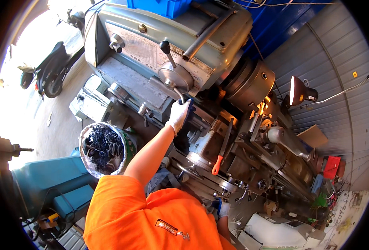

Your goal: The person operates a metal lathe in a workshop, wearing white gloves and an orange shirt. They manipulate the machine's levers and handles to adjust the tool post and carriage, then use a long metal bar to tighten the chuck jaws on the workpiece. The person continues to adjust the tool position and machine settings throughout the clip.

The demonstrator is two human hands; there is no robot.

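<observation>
- Gripping a lever (pixel 180 95) on the lathe headstock (pixel 151 54), the left hand (pixel 178 115), in a white work glove, has its fingers closed round the lever's lower end.
- Lever position: it hangs from a round metal hub (pixel 175 78) at the headstock's front face; a second arm with a black ball knob (pixel 164 45) rises from the same hub toward the upper left.
- Key relation: the held lever's long axis runs from the hub downward and slightly right, straight into the glove, so the hub lies directly above the grip and the left forearm lines up below it.
- Right hand (pixel 223 207): also gloved, low near the carriage handwheels (pixel 230 187) at the lathe's front edge; whether it is closed on anything cannot be told. It is well apart from the lever, so the left hand is much the nearer.
- Surroundings: an orange-handled tool (pixel 221 152) lies on the carriage, the chuck (pixel 251 81) sits right of the headstock, and a bucket of dark metal swarf (pixel 103 150) stands on the floor to the left.
</observation>
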